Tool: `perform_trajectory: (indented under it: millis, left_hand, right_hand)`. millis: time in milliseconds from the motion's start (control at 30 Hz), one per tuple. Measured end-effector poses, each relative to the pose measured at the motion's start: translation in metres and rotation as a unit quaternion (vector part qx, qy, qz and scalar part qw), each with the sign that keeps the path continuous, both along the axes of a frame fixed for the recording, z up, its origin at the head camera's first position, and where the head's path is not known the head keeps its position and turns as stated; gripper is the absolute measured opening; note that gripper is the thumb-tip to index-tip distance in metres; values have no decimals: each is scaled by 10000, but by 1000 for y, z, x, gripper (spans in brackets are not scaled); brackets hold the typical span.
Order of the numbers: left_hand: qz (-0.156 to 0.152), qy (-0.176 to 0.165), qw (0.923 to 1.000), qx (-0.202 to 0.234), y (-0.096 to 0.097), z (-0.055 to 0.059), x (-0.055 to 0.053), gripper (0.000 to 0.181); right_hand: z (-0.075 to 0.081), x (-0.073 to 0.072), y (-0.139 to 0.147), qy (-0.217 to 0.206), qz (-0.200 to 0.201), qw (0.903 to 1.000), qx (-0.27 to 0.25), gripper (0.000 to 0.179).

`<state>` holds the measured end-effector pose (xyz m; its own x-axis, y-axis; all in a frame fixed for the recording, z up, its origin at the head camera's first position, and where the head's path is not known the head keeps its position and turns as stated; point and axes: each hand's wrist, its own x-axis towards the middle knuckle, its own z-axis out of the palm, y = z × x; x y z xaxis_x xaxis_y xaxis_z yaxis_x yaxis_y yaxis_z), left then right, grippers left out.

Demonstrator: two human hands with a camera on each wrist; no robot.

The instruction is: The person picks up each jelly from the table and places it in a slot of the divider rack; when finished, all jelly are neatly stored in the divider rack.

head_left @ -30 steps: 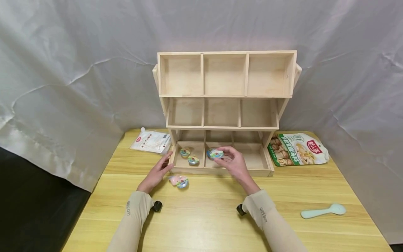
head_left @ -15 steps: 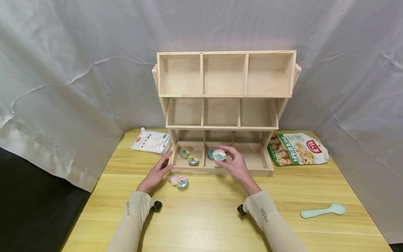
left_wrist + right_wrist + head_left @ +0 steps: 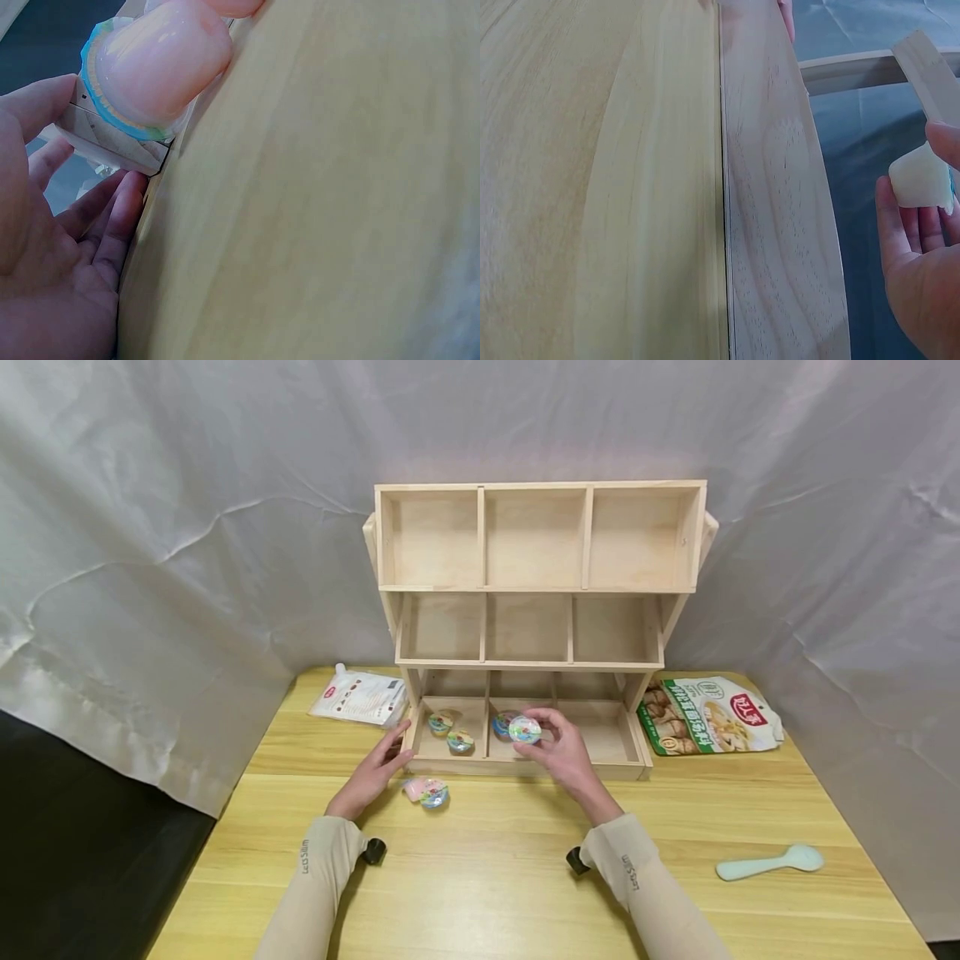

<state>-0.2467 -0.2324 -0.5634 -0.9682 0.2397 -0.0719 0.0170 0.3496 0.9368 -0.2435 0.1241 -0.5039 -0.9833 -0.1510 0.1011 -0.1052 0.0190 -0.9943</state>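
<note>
My right hand (image 3: 562, 758) pinches a small jelly cup (image 3: 525, 729) between thumb and fingers over the bottom middle compartment. Its printed lid faces up toward the head view; the right wrist view shows its pale cup (image 3: 921, 176). Close behind it, another jelly cup (image 3: 502, 724) lies in that compartment. My left hand (image 3: 372, 774) touches the front left corner of the wooden shelf (image 3: 525, 767), its thumb and fingers spread about the corner. Two jelly cups (image 3: 461, 742) lie in the bottom left compartment. Pink jelly cups (image 3: 165, 64) lie on the table in front of that corner.
The shelf rises in three tiers, each split by dividers (image 3: 482, 539). A white spouted pouch (image 3: 360, 697) lies left of it. On its right lies a green and white food packet (image 3: 708, 714). A pale green spoon (image 3: 772, 863) rests farther forward on the table (image 3: 480, 877).
The right hand has tilted the held jelly cup and shifted it slightly right, so its lid shows more fully and it stands clearer of the cup behind. My left hand has stayed put.
</note>
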Motion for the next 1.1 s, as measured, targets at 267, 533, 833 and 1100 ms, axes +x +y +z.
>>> perform_trajectory:
  millis: [267, 533, 833, 1100]
  left_hand:
    - [2, -12, 10000, 31, 0, 0, 1, 61]
    - [-80, -117, 9998, 116, 5, 19, 9, 63]
    - [-174, -214, 9995, 128, 8, 37, 14, 64]
    - [-93, -220, 9997, 65, 3, 13, 4, 64]
  right_hand:
    - [-2, -1, 1, -24, 21, 10000, 93, 63]
    - [-3, -2, 2, -6, 38, 9999, 95, 59]
    - [-3, -4, 5, -68, -12, 9994, 334, 56]
    - [-6, -5, 8, 109, -154, 9930, 1169, 53]
